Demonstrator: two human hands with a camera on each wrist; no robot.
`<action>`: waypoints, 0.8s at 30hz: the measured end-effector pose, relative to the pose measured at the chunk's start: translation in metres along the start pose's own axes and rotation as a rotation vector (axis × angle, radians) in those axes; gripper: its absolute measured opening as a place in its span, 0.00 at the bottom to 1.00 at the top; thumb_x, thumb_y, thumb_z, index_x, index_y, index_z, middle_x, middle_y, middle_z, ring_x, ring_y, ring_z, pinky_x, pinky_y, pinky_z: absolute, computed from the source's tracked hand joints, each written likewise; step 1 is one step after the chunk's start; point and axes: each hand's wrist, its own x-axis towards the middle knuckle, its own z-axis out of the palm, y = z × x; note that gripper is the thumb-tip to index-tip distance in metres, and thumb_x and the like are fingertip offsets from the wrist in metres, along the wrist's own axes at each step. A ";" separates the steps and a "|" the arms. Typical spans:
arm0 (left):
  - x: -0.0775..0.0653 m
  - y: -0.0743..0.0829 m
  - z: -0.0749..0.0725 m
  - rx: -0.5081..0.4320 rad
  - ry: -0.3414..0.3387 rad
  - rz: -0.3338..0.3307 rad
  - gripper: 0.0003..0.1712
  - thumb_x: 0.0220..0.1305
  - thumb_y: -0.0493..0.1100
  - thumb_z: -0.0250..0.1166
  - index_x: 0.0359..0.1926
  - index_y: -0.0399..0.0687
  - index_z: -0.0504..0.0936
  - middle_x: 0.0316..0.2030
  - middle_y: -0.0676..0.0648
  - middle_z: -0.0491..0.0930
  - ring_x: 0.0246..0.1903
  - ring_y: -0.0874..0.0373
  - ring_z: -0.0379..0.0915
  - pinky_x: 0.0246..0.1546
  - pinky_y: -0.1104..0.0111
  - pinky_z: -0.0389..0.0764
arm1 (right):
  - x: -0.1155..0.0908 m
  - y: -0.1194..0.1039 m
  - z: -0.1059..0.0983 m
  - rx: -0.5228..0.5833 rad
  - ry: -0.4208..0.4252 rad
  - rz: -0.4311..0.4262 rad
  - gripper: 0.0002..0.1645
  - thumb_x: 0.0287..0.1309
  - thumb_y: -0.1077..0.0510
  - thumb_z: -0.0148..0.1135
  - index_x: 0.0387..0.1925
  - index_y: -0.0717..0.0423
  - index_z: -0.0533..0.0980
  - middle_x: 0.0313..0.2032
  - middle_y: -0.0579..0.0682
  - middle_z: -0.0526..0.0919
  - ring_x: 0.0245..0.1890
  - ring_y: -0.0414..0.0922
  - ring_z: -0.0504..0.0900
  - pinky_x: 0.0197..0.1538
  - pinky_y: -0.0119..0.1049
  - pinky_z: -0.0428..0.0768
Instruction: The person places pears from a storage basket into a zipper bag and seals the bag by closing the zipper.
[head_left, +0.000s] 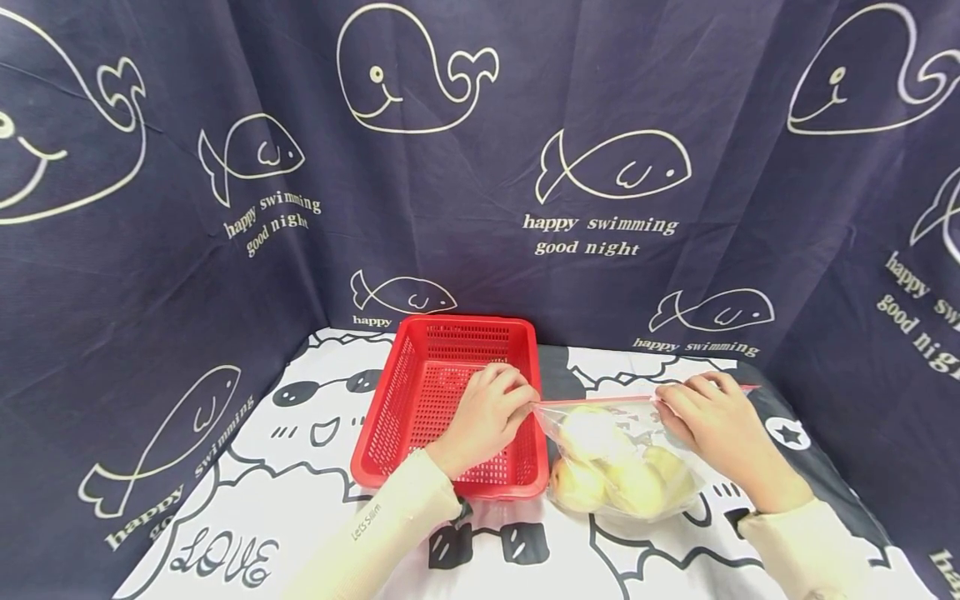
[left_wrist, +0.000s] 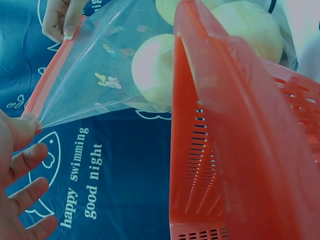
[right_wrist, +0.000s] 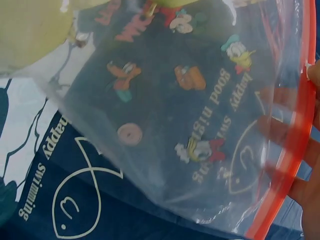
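Note:
A clear zip bag (head_left: 543, 417) with a red strip along its top holds several pale yellow, round fruits (head_left: 633, 485). My left hand (head_left: 486, 417) pinches the strip's left corner between thumb and index finger; in the left wrist view its other fingers (left_wrist: 30, 192) are spread apart. Farther along the same strip, my right hand (head_left: 716, 429) grips the red edge (right_wrist: 295, 145), with some fingers showing through the clear plastic in the right wrist view. Small cartoon figures (right_wrist: 200, 150) are printed on the bag. The strip is stretched nearly straight between both hands, and looks closed in the head view.
A red perforated basket (head_left: 375, 417) stands just left of the bag, under my left forearm. Beneath everything lies a white and dark cartoon-print cloth (head_left: 315, 533). A navy curtain (head_left: 480, 217) with whale and fish drawings rises behind and at both sides.

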 end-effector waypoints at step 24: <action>-0.006 -0.001 0.002 0.005 -0.017 -0.026 0.08 0.59 0.38 0.71 0.40 0.53 0.85 0.41 0.51 0.78 0.53 0.52 0.69 0.50 0.56 0.73 | -0.023 0.015 -0.014 0.003 -0.002 0.103 0.28 0.76 0.46 0.43 0.34 0.63 0.79 0.30 0.55 0.81 0.31 0.59 0.78 0.40 0.55 0.70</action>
